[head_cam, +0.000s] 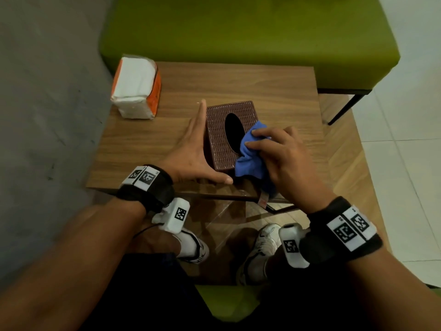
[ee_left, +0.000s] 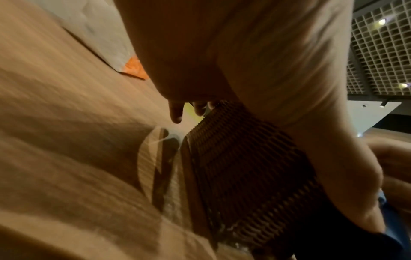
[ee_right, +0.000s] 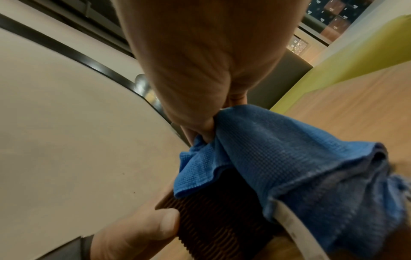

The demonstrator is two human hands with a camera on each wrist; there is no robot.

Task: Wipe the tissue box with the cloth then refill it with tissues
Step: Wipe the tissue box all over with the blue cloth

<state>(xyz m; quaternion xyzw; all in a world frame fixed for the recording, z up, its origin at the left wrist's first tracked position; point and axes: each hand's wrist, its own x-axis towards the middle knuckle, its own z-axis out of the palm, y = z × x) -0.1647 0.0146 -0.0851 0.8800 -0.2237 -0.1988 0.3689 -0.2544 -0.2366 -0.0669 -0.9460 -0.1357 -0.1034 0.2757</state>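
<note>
Though facing camera, tissue pack print unreadable

Wood-grain counter w/ dark edge along its near side. Green upholstered bench just behind it, black metal leg at right. Grey wall to the left; white tiled floor at right, wood-pattern floor under the counter. White sneakers w/ white socks below the counter edge.
</note>
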